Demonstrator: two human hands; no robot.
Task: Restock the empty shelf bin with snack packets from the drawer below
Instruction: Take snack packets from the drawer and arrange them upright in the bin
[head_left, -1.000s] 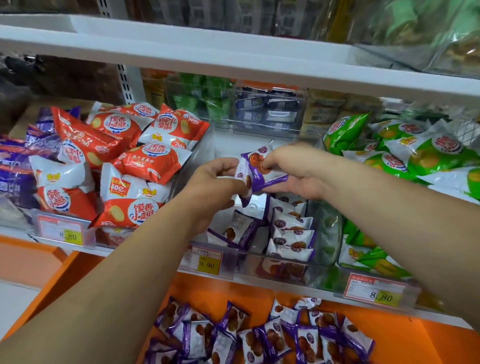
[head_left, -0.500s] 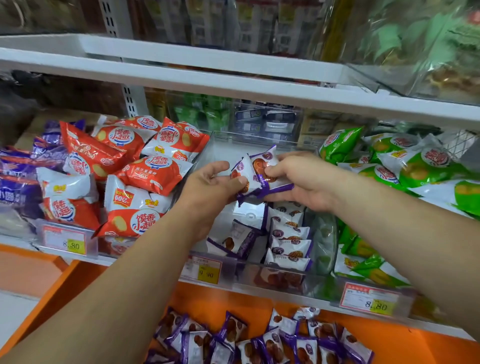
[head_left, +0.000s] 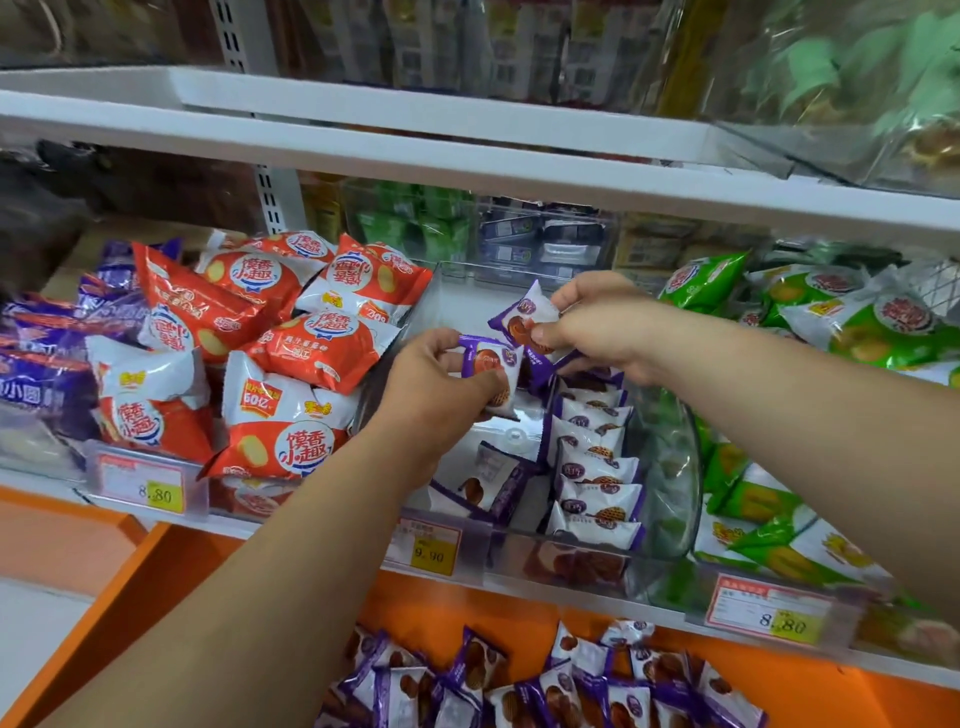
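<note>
**One in each grip**

The left hand (head_left: 441, 382) pinches a purple snack packet (head_left: 492, 370), the right hand (head_left: 597, 327) a second packet (head_left: 523, 318), above the clear bin (head_left: 672, 467) whose price tag (head_left: 428, 540) reads 9.90. More packets (head_left: 545, 686) lie in the orange drawer (head_left: 447, 608). Red bags (head_left: 291, 421) alongside read 50亿; packet lettering seems blurred.

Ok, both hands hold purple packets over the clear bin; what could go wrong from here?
The right grip pinches its packet by one edge above the clear bin; it might slip and fall outside, toward the drawer. The standing row along the bin's right side looks easy to topple if a packet lands on it. The red bags heap against the bin's left wall and may slide in.
</note>
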